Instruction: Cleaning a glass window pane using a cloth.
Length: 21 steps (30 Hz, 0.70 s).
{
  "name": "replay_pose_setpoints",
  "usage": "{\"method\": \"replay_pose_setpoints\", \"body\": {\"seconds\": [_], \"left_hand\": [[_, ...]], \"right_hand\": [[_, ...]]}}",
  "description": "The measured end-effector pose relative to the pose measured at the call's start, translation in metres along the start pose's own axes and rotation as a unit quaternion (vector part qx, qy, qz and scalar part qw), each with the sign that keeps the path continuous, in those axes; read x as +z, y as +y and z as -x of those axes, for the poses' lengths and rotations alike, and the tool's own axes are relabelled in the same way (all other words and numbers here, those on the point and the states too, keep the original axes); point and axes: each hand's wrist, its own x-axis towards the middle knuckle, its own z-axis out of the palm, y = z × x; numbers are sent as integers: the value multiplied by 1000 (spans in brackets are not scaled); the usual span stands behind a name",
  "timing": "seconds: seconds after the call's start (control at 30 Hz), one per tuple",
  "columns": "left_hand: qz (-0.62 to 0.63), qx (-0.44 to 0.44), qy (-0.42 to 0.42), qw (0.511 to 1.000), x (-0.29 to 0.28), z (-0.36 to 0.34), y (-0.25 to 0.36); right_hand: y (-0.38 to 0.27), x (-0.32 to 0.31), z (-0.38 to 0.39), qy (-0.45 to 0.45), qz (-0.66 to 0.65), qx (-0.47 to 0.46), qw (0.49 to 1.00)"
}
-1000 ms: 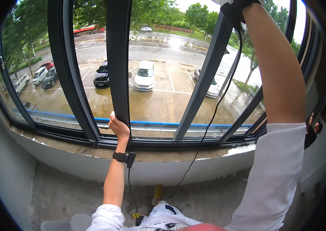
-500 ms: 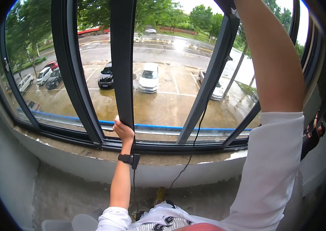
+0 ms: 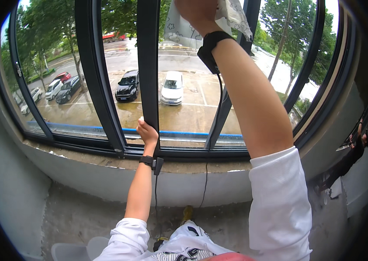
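Note:
My left hand [image 3: 148, 132] is closed round the edge of a dark window frame upright [image 3: 149, 65], low down near the sill. High up, my right hand [image 3: 198, 14] holds a thin white cloth [image 3: 236, 19] with a dark printed pattern against or close to the window glass [image 3: 192, 87]. The cloth spreads out on both sides of the hand, and the top of the hand is cut off by the picture's edge. Each wrist carries a black strapped device [image 3: 212, 48] with a cable.
The window sill [image 3: 184, 165] has rough, chipped edges above a low white wall [image 3: 179, 187]. Pale rounded plastic items [image 3: 73, 250] stand at the lower left. Another person in dark clothes [image 3: 351, 158] is at the far right. Outside are parked cars [image 3: 172, 88] on wet ground.
My right arm has swung left and its hand with the cloth has come into view. My left hand stays on the frame upright. The whole view has shifted slightly.

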Motion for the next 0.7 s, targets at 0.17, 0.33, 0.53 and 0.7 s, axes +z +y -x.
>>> {"method": "replay_pose_setpoints", "body": {"seconds": [0.17,0.33,0.53,0.7], "left_hand": [[87,-28,-62,994,39,29,61],[71,-24,-50,996,11,5,39],[105,-37,-81,990,43,33,78],[75,-29,-29,996,21,15,41]], "right_hand": [[26,-50,67,-337,100,93,932],[-13,-74,139,-374,-263,292,840],[145,-40,115,-436,-134,150,877],[110,-60,-15,-318,32,-90,943]]}}
